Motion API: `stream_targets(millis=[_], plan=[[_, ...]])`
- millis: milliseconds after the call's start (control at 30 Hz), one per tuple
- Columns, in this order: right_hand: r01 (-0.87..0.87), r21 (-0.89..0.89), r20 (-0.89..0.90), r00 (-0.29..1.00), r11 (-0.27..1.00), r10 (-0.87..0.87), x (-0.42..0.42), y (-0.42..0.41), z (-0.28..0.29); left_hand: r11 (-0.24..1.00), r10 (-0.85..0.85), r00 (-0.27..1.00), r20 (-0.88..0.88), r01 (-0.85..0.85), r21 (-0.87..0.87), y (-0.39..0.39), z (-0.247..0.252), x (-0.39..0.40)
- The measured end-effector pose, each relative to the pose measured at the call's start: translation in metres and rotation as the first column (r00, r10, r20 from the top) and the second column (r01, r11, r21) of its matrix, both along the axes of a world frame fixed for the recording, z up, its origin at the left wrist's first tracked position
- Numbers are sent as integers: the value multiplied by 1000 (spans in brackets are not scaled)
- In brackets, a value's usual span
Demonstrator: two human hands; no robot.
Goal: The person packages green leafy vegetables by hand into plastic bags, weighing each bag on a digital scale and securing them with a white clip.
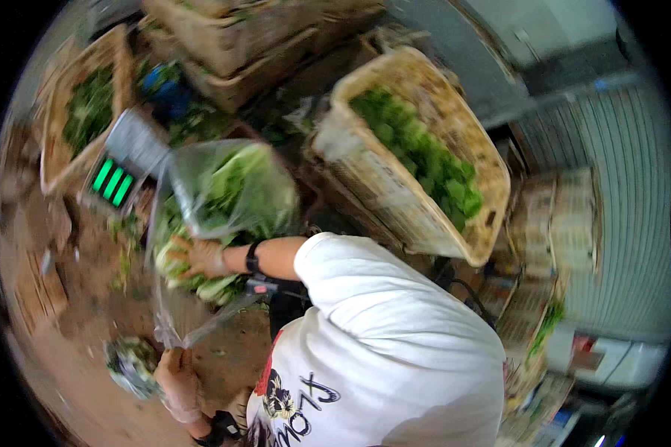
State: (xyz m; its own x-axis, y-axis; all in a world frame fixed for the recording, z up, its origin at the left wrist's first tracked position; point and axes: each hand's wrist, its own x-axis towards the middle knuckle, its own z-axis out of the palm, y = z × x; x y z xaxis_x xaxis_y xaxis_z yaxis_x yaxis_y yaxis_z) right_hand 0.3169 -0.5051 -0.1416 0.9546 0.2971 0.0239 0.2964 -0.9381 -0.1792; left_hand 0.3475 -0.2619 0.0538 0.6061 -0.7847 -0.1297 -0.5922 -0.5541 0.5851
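Observation:
A large clear plastic bag (pixel 232 193) full of leafy green vegetables (pixel 232 173) lies before me. My right hand (pixel 198 258), which seems to wear a thin clear glove, rests with spread fingers on the pale stem ends (pixel 173 262) at the bag's mouth. Lower down, my left hand (pixel 178 377) pinches the gathered edge of the bag, pulling the film taut. Beside that hand on the ground is a dark, blurred bundle in clear wrap (pixel 131 366); its contents cannot be made out. A digital scale with a lit green display (pixel 112 181) stands just beyond the bag.
A yellowed plastic crate (pixel 363 173) holding leafy greens (pixel 425 156) stands to my right. Another crate (pixel 50 151) with greens sits past the scale. Stacked crates (pixel 257 44) rise nearby. Flattened cardboard (pixel 42 290) and leaf scraps (pixel 124 262) lie on the dirty floor.

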Motion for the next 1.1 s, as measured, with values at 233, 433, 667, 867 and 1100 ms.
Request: stream_targets(millis=[233,433,667,867,1100], plan=[[98,553,48,988,828,-148,-53,-3,101,867,496,837,233,-459,-196,-36,-25,-8],[82,995,-97,894,-55,-438,-285,-231,215,849,522,503,689,-224,-479,-18,-92,24],[917,-138,-182,-396,-375,-900,-668,-459,-6,786,593,788,165,-523,-329,-85,-113,-19],[799,-594,-483,-447,-93,-753,-686,-474,-40,575,674,453,-584,-818,29,-53,-77,-8],[676,-737,-329,-360,-1,-873,-687,-461,-63,494,653,171,-738,-835,244,-57,-51,-12]])
